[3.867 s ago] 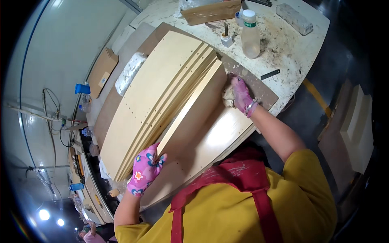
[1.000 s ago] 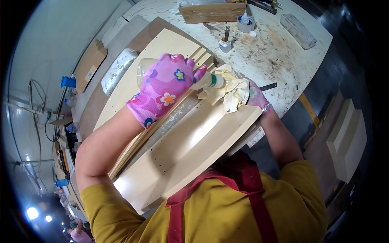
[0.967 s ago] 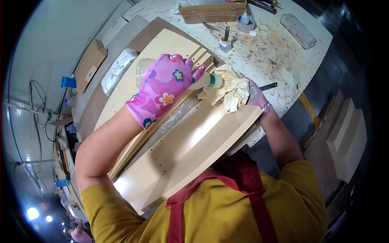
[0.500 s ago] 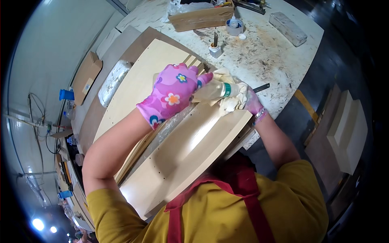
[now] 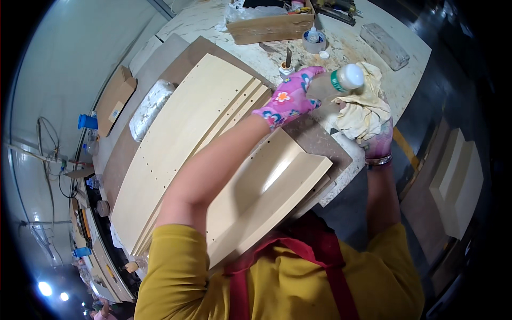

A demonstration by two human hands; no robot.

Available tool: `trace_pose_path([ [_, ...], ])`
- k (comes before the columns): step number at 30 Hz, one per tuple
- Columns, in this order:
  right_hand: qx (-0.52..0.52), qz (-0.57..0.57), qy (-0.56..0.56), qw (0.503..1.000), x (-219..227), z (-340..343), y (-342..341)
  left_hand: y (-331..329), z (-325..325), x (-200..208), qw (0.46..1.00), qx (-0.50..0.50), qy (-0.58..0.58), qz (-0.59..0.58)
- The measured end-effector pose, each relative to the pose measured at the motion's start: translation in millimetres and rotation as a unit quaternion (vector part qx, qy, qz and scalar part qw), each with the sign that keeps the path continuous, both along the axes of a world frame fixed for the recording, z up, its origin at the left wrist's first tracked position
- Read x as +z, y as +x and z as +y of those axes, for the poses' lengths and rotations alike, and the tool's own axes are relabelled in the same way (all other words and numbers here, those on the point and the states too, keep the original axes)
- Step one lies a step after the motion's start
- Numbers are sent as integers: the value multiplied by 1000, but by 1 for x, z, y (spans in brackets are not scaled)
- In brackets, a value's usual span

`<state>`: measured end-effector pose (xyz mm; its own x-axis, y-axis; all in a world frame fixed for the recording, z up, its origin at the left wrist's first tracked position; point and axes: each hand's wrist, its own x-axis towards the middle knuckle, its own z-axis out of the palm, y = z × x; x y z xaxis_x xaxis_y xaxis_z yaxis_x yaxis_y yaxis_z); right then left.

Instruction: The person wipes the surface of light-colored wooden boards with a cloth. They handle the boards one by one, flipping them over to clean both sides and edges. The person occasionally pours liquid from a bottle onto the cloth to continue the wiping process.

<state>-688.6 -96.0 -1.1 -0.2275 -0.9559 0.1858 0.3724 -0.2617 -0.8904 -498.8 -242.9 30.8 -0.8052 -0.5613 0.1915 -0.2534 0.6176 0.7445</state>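
Observation:
My left hand, in a pink flowered glove, grips a clear plastic bottle with a green band and a white cap, tilted with its cap end to the right. My right hand, gloved too, is closed on a bunched cream cloth just beside the bottle's cap; the cloth hides most of its fingers. Below the hands lies a pale angled wooden piece with a raised front edge. Left of it, under my left forearm, rests a stack of pale wooden panels with small drilled holes.
A cardboard box of supplies stands at the far edge, near a tape roll holding a small bottle. A white jar with a blade upright in it sits behind my left hand. A wrapped block lies left; a grey block lies far right.
Both hands have moved right, off the angled wooden piece. The bottle and cloth, together before, are now slightly apart, and the bottle's white cap shows.

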Motion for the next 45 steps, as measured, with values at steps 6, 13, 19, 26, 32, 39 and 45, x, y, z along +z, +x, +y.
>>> trace_pose_path([
  [6,76,-288,-56,953,-42,-21,-1,-29,-14,-43,994,78,73,15],
  [13,7,20,-8,1000,-68,-38,-21,6,-21,-42,981,76,174,42],
  [19,41,-345,82,934,-44,13,-7,139,88,57,909,-6,415,30],
  [26,-10,49,-56,997,23,48,100,175,199,106,939,17,202,-279],
  [32,-62,-37,81,994,-48,49,143,183,202,102,942,120,64,-306],
  [39,-29,-5,-78,996,17,28,147,187,202,95,918,189,-46,-346],
  [45,-24,126,-91,988,-18,29,128,187,199,92,909,201,-32,-364],
])
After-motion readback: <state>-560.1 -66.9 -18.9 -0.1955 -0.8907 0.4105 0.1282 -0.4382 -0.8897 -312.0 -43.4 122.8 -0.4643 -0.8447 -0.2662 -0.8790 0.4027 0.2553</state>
